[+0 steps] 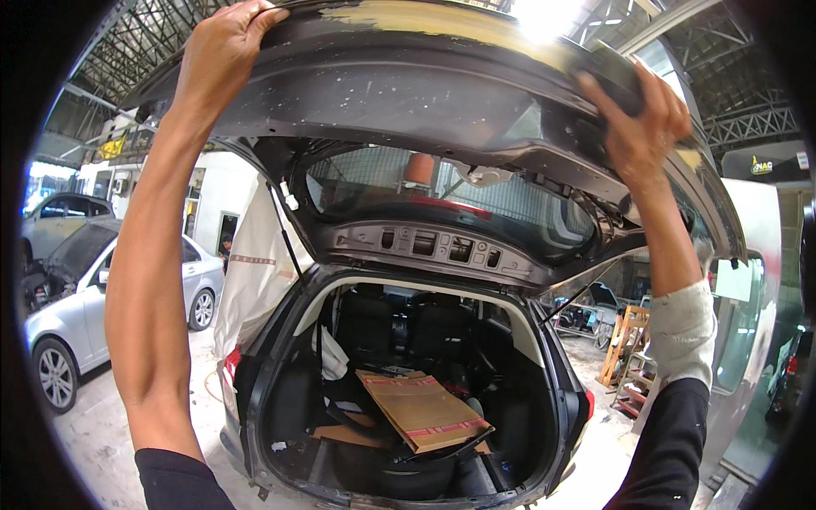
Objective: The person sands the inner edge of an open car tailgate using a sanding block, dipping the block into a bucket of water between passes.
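Observation:
High overhead, my left hand [219, 61] grips the top edge of the raised tailgate [399, 93] of a dark car, fingers curled over it. My right hand [636, 127], slightly blurred, holds a dark block-like object [618, 75] against the tailgate's right side, near a rough yellowish patch [425, 25] along its edge. Below are the tailgate's glass and inner metal panel [399, 236], propped on struts. The open trunk [280, 433] holds flattened cardboard [416, 408] and dark loose parts, with seats behind.
A silver car [149, 297] and another car stand at the left, beside a draped white sheet [246, 263]. A distant person [225, 246] is behind them. At the right are a wooden rack [627, 348], metal steps and a pale vehicle body [748, 314]. Roof trusses are overhead.

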Demonstrator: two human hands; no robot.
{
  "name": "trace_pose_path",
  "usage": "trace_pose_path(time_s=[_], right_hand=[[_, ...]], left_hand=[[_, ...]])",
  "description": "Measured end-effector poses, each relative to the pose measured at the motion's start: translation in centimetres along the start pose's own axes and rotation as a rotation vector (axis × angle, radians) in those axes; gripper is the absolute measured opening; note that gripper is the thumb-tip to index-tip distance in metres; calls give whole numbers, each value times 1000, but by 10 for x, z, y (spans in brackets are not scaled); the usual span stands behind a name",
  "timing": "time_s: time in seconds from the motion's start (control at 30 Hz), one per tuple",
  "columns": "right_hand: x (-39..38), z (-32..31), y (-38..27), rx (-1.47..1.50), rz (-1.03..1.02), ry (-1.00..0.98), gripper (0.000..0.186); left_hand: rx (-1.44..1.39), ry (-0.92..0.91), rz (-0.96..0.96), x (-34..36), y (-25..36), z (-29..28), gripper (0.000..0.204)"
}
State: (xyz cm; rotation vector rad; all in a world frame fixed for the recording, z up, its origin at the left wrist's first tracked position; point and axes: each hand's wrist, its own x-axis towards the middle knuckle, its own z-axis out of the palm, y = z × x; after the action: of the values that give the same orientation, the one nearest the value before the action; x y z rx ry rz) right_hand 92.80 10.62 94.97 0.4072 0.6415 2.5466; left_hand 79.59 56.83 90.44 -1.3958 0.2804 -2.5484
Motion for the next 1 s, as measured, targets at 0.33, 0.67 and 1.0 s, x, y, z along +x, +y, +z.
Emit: trace_pose_path(time_s=[0.33, 0.67, 1.0], right_hand=[[63, 13, -65, 42, -120, -49, 45], [123, 30, -101, 114, -143, 44, 38], [32, 18, -27, 8, -20, -88, 38]], left_hand=[[-23, -27, -19, -11, -7, -5, 25], [-158, 102, -57, 3, 29, -7, 17], [20, -30, -34, 5, 16, 4, 27]])
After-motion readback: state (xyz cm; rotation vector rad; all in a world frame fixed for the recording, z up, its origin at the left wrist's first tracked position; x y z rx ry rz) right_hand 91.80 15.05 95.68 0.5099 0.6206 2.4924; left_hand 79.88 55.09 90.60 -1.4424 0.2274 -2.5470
